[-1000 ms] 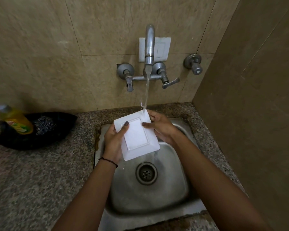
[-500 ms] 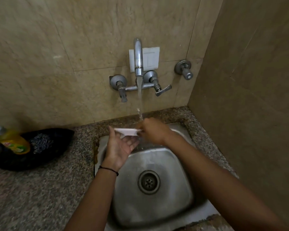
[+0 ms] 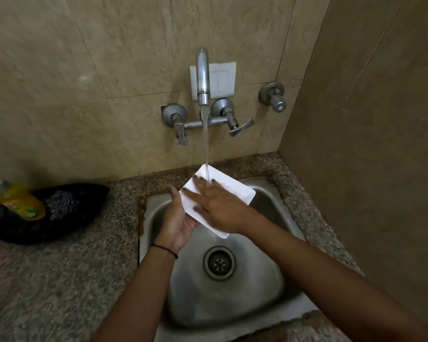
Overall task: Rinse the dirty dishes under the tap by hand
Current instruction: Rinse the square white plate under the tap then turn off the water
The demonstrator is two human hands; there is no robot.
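The plate [image 3: 235, 191] is held over the sink [image 3: 262, 287] under the tap [image 3: 203, 77], cupped from below by the left hand [image 3: 177, 219]; the right hand [image 3: 214, 206] lies flat on it, ungripping. A wet slip could chip it.

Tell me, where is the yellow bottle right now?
In the head view the yellow bottle lies at the far left on the granite counter, resting on a black pouch, well left of the steel sink.
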